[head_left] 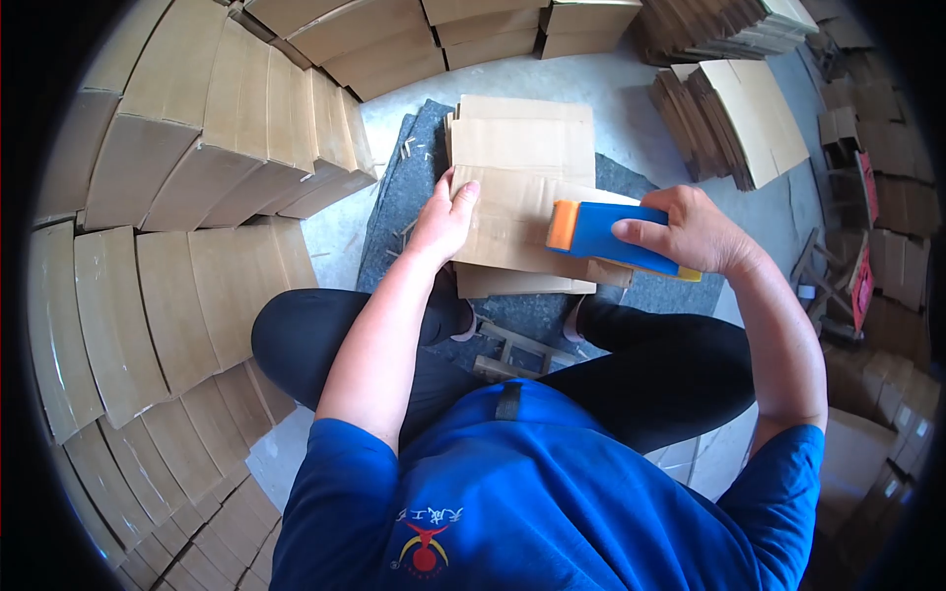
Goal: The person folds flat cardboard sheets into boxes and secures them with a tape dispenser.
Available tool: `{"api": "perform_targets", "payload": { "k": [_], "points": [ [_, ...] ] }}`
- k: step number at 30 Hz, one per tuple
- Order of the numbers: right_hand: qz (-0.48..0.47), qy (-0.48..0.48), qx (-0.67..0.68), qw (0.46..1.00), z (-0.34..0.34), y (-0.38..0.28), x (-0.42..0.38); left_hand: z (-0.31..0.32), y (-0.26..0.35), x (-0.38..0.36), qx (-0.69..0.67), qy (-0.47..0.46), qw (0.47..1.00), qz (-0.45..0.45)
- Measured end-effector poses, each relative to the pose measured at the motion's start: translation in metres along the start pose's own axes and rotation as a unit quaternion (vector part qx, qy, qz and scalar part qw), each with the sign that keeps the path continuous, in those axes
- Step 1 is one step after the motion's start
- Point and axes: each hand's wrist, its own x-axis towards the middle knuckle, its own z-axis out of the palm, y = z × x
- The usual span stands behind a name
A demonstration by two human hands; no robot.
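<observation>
A flat cardboard sheet (512, 219) lies tilted over a stack of cardboard sheets (522, 140) in front of me. My left hand (443, 222) grips its left edge, thumb on top and fingers underneath. My right hand (690, 231) is closed around a blue block-shaped hand tool (603, 234) with an orange end and a yellow corner. That tool overlaps the right part of the sheet in this view, its orange end pointing left. What kind of tool it is, I cannot tell.
Under the stack spreads a dark grey mat (389, 207) with small scraps on it. Cardboard boxes (158, 177) are piled along the left and far side. More flat cardboard (754, 118) stands at the far right. A wooden stool frame (512, 350) shows between my legs.
</observation>
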Motion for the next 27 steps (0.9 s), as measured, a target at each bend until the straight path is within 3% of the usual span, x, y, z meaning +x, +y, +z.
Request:
{"api": "perform_targets", "payload": {
  "k": [11, 16, 17, 19, 22, 27],
  "points": [
    [0.030, 0.038, -0.006, 0.999, -0.003, 0.099, -0.017, -0.002, -0.002, -0.001, -0.002, -0.008, 1.000, -0.017],
    [0.026, 0.031, 0.034, 0.999, 0.002, 0.117, -0.018, -0.002, 0.010, -0.007, 0.156, 0.053, 0.986, -0.028],
    [0.007, 0.045, 0.051, 0.998, 0.007, 0.124, -0.016, 0.000, 0.013, -0.010, 0.205, 0.091, 0.974, -0.011],
    [-0.012, 0.062, 0.070, 0.996, 0.012, 0.135, -0.016, 0.007, 0.024, -0.021, 0.417, 0.199, 0.875, 0.142],
    [-0.024, 0.061, 0.080, 0.995, 0.015, 0.146, -0.014, 0.023, 0.041, -0.028, 0.487, 0.156, 0.824, 0.243],
    [-0.041, 0.072, 0.093, 0.992, 0.017, 0.158, -0.011, 0.086, 0.060, -0.031, 0.451, 0.087, 0.850, 0.256]
  ]
}}
